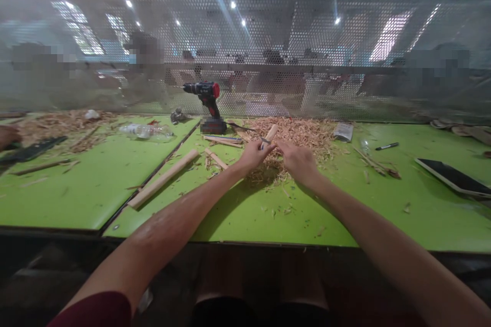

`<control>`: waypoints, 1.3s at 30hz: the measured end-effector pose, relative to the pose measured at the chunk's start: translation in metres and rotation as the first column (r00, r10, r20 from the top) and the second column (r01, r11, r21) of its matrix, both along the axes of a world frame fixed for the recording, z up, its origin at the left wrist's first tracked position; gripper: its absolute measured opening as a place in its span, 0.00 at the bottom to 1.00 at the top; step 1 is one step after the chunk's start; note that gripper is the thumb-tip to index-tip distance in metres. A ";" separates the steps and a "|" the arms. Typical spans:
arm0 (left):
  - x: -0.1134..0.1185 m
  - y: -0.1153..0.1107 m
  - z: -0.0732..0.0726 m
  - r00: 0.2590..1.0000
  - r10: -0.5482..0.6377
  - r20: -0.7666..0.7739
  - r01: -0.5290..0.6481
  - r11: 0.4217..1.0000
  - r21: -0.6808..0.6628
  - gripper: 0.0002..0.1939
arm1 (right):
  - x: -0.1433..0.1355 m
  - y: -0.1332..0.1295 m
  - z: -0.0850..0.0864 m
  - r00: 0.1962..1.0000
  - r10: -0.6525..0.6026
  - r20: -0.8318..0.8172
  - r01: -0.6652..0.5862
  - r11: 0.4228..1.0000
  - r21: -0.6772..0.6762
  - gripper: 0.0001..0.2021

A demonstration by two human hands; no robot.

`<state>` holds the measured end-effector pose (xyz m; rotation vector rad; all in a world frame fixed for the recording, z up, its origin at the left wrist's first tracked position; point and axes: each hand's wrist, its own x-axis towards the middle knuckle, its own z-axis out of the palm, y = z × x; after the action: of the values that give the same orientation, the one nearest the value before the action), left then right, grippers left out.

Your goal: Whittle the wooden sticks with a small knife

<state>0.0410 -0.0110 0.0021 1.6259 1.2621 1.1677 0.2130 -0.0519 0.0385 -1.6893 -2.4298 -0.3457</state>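
Observation:
My left hand (252,157) is closed around a pale wooden piece (272,131), whose far end sticks up past my fingers. Across that wood, by my left thumb, lies a small dark knife blade (265,141). My right hand (299,161) is closed too, its fingertips meeting the left thumb at the blade; its grip covers the knife's handle. Curly wood shavings (307,133) are heaped beneath and behind both hands. The lower end of the wood is hidden.
A cordless drill (209,104) stands behind on the green table (238,219). Left are a long wooden bar (164,179), a plastic bottle (143,131) and another person's hand (8,137). Rightward lie a packet (343,132), pen (387,146) and tablet (454,176). A perforated screen (268,87) closes the back.

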 end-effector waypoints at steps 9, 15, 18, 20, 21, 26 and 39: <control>0.000 -0.006 -0.001 0.999 0.036 0.009 -0.036 0.999 0.036 0.28 | -0.005 -0.007 -0.005 1.000 -0.030 0.008 0.030 1.000 0.008 0.28; 0.002 -0.007 -0.002 0.999 0.029 0.022 -0.031 0.998 0.057 0.32 | -0.007 -0.006 -0.008 0.998 -0.054 0.019 0.054 0.999 -0.004 0.28; 0.003 -0.009 0.000 0.999 0.036 0.026 -0.037 0.999 0.031 0.31 | -0.008 -0.006 -0.009 0.998 -0.056 0.013 0.056 0.998 -0.001 0.27; 0.004 -0.011 0.002 0.999 0.037 0.033 -0.037 0.999 0.004 0.31 | -0.009 -0.007 -0.009 0.998 -0.054 0.010 0.054 0.999 -0.001 0.26; 0.004 -0.012 0.003 0.999 0.040 0.037 -0.040 0.999 -0.004 0.31 | -0.010 -0.008 -0.009 0.998 -0.056 0.011 0.056 0.998 -0.003 0.26; 0.006 -0.014 0.007 0.996 0.085 0.017 -0.084 0.996 -0.026 0.31 | -0.012 -0.011 -0.009 0.996 -0.082 0.030 0.082 0.997 -0.005 0.27; 0.009 -0.010 0.001 0.987 0.122 0.106 -0.115 0.991 -0.062 0.32 | -0.017 -0.006 -0.011 0.990 -0.140 0.020 0.140 0.990 0.018 0.25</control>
<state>0.0504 -0.0211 0.0033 1.4433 1.3238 1.2650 0.1965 -0.0581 0.0272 -1.8629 -2.3215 -0.4026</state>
